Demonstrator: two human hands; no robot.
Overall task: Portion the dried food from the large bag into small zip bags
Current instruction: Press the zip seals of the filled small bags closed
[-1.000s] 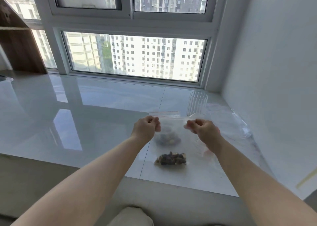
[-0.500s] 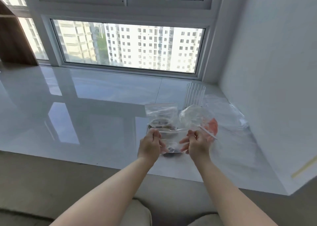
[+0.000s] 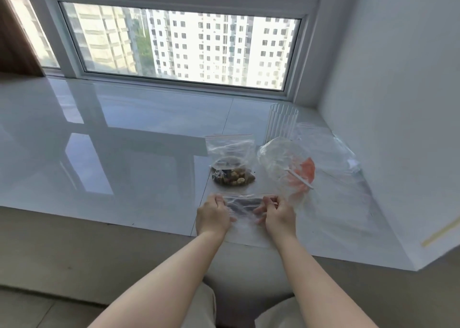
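Observation:
My left hand (image 3: 212, 214) and my right hand (image 3: 276, 214) each pinch one end of the top edge of a small clear zip bag (image 3: 245, 207) near the sill's front edge. Dark contents show faintly through it. Just beyond stands a second small zip bag (image 3: 230, 158) with a red strip at its top and a heap of brown and yellow dried food in its bottom. To the right lies a crumpled clear bag (image 3: 281, 160) with an orange-red piece inside. A large flat clear bag (image 3: 348, 198) is spread under it towards the wall.
All of this sits on a glossy white window sill (image 3: 124, 153). A ribbed clear cup (image 3: 282, 123) stands at the back right near the window frame. A white wall (image 3: 398, 103) closes the right side. The sill's front edge runs just below my hands.
My hands have come down and towards me with the small bag, from held up above the sill to low at its front edge. The filled bag behind is now uncovered.

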